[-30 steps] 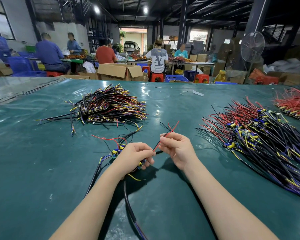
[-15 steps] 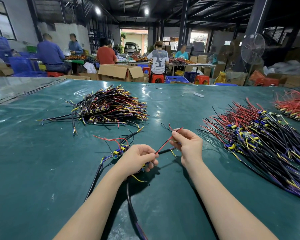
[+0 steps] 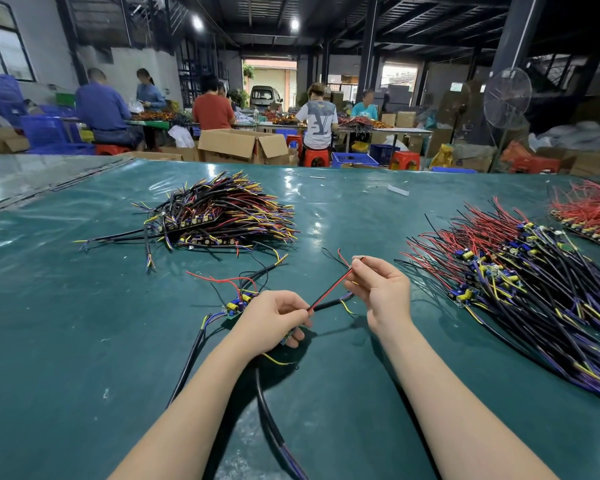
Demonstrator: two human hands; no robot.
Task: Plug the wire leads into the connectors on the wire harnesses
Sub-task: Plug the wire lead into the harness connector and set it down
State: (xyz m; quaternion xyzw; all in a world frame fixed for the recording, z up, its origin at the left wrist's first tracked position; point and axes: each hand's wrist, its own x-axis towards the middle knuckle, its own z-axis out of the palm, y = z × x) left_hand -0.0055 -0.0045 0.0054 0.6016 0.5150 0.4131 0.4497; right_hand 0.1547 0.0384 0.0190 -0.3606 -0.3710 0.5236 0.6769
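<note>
My left hand (image 3: 272, 318) is closed around a small circuit board with its black cable (image 3: 274, 420) trailing toward me. A red and black wire lead pair (image 3: 329, 289) runs taut from my left fingers up to my right hand (image 3: 381, 292), which pinches the far end between thumb and fingers. Just left of my left hand a second harness board (image 3: 238, 303) with blue and yellow parts lies on the green table (image 3: 84, 323), red and black wires curling off it.
A stack of harnesses (image 3: 219, 213) lies at the back left. A large pile of red, black and purple wires with boards (image 3: 520, 285) spreads on the right, and a red wire bundle (image 3: 593, 213) at far right. Seated people and cardboard boxes are beyond the table.
My right hand has moved up and to the right, drawing the red and black lead out straight from my left hand. My left hand has stayed in place.
</note>
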